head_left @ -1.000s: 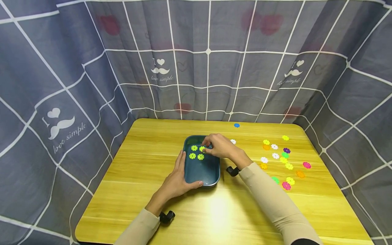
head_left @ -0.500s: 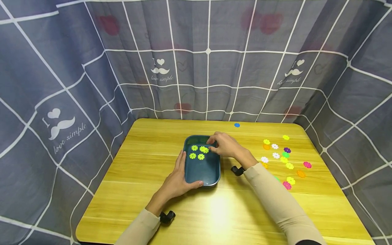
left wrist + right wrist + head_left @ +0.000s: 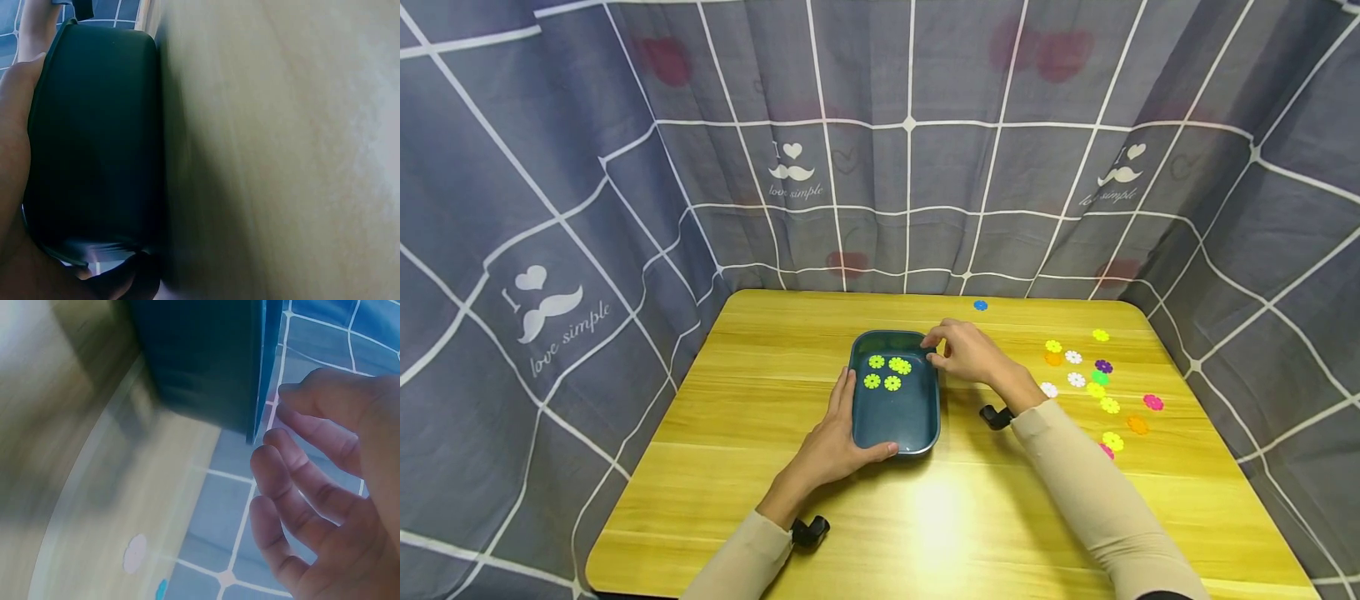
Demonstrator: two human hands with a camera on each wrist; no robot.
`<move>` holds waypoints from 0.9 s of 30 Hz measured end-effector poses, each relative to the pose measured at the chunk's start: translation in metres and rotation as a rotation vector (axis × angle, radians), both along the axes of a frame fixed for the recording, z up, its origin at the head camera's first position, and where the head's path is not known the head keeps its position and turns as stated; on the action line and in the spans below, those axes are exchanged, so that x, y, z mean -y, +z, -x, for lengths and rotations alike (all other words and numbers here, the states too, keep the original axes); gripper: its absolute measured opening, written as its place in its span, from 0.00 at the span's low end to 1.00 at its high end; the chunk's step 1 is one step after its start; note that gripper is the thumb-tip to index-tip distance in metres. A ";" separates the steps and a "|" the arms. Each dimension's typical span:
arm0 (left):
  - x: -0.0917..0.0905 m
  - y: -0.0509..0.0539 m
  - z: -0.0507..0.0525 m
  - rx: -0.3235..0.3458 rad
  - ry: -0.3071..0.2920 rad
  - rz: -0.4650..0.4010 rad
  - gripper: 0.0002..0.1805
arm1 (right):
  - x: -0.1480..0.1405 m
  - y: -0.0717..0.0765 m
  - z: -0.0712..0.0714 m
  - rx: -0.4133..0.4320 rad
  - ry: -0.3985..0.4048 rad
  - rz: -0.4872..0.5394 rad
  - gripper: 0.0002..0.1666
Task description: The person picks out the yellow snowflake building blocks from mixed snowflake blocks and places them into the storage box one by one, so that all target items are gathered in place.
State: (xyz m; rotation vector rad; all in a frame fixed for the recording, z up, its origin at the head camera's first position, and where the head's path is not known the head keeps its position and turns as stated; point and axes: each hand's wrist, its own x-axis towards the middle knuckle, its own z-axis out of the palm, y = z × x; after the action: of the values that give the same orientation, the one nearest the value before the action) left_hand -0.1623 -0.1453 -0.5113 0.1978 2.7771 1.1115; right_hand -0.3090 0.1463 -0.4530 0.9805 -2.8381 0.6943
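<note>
A dark blue-green rectangular tray (image 3: 895,427) stands on the wooden table. Several yellow flower-shaped discs (image 3: 892,383) lie in its far half, two of them overlapping. My left hand (image 3: 827,442) holds the tray by its near left corner, thumb on the near rim and fingers along the left side; the left wrist view shows the tray's outer wall (image 3: 94,137) close up. My right hand (image 3: 973,352) hovers at the far right rim, fingers loosely bent. Nothing sits between thumb and fingertips in the right wrist view, where a white flower disc (image 3: 134,553) lies below.
Loose flower discs in several colours are scattered over the right of the table, among them a purple one (image 3: 1103,367) and an orange one (image 3: 1138,425). One blue disc (image 3: 981,306) lies near the far edge. A grey checked curtain (image 3: 910,167) surrounds the table.
My right hand has let go of a yellow flower disc, which now lies partly over another in the tray. The hand has moved right to the rim. My left hand has stayed put.
</note>
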 end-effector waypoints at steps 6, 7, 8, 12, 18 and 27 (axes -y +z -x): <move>0.000 0.000 0.000 -0.005 0.005 0.002 0.83 | -0.010 -0.003 0.001 0.011 -0.016 0.019 0.13; 0.000 0.000 0.000 -0.008 0.004 0.000 0.83 | -0.011 -0.003 0.001 0.014 -0.020 0.020 0.13; 0.000 0.000 0.000 -0.008 0.004 0.001 0.83 | -0.013 -0.004 0.001 0.016 -0.022 0.022 0.13; 0.000 0.000 0.000 -0.017 0.000 -0.005 0.82 | -0.019 -0.006 0.001 0.018 -0.030 0.032 0.13; 0.000 0.000 0.000 -0.010 0.002 0.002 0.82 | -0.029 -0.009 0.002 0.016 -0.040 0.050 0.14; 0.001 -0.002 0.000 -0.021 -0.004 0.002 0.83 | -0.040 -0.013 0.004 0.027 -0.069 0.072 0.14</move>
State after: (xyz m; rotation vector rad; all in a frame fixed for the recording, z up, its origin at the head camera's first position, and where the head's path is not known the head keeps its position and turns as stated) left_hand -0.1623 -0.1461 -0.5135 0.2158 2.7946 1.1121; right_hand -0.3131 0.1863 -0.4660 0.8647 -2.8330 0.8017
